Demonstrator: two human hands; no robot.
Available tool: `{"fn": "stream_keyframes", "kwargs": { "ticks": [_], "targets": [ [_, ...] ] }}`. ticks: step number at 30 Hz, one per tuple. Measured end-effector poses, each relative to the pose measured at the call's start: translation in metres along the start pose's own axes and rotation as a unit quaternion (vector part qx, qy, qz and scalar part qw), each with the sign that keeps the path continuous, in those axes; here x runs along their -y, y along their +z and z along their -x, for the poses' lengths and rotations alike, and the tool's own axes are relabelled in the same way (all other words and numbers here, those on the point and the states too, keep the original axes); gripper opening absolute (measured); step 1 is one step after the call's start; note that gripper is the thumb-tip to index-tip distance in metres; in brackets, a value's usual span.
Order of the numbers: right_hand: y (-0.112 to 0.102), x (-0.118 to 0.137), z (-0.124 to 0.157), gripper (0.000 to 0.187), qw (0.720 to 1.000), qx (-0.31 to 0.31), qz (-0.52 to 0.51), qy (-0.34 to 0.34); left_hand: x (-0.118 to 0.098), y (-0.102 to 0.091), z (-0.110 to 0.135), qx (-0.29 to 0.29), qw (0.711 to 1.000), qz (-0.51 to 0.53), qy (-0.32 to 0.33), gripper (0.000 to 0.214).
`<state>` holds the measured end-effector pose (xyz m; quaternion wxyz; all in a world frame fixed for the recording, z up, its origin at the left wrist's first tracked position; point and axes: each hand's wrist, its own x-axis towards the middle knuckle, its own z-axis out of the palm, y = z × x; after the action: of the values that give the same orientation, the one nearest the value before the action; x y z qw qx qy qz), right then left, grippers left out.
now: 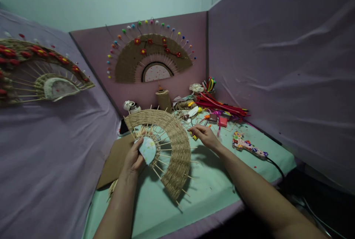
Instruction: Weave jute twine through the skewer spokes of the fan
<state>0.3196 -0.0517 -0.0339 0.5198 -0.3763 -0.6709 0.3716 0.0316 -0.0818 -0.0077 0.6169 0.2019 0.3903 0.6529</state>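
A half-round fan (180,146) of woven twine on thin wooden sticks is held up over the table, tilted so that its arc faces right. My left hand (134,159) grips it at the pale floral half-disc (149,151) in its centre, thumb on the front. Bare stick tips stick out past the woven band. Beside the right part of the arc, my right hand (206,136) has its fingers pinched together. What lies between those fingertips is too small to make out; a small yellow thing (193,136) shows just below them.
A patterned glue gun (248,145) with a black cord lies at right. Red pipe cleaners (219,104), a twine spool (164,101) and small craft bits crowd the back of the table. Cardboard (115,161) lies at left. Two finished fans hang on the purple partitions, one brown fan (126,65) straight ahead.
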Motion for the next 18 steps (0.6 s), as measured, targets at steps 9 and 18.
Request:
{"fn": "stream_keyframes", "kwargs": {
  "ticks": [9, 18],
  "targets": [
    [-0.0008, -0.0032, 0.0003, 0.031, 1.0, -0.008, 0.019, -0.01, -0.0016, 0.0048, 0.0045, 0.008, 0.999, -0.002, 0.032, 0.035],
    [-0.0004, 0.0001, 0.0009, 0.021, 0.996, -0.023, 0.066, -0.063, -0.0018, -0.0041, -0.002, 0.0, 0.998, -0.004, 0.057, 0.03]
  ]
}}
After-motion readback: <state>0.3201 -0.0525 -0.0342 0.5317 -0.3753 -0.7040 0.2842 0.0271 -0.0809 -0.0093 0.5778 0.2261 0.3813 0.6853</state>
